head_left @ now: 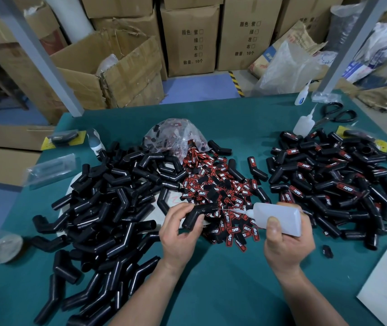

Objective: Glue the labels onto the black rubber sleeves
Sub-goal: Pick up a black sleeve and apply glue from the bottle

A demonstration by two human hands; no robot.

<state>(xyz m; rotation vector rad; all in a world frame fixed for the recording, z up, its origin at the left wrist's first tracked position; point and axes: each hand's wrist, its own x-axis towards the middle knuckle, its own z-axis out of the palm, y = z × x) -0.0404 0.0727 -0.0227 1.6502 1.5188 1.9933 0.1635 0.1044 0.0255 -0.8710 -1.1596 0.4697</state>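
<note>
Unlabelled sleeves [108, 208] are lying left on the table [223, 290] — left hand [178, 234] is gripping one bent black sleeve [196, 216] above the labels [223, 191], right hand [286, 248] is clutching the glue bottle [277, 217], nozzle pointing at it — labelled sleeves [340, 180] lying right

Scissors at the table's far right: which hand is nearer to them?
Right. The right hand, gripping the glue bottle, sits nearer the person and slightly left of the scissors; the left hand, holding a black sleeve, is farther left.
</note>
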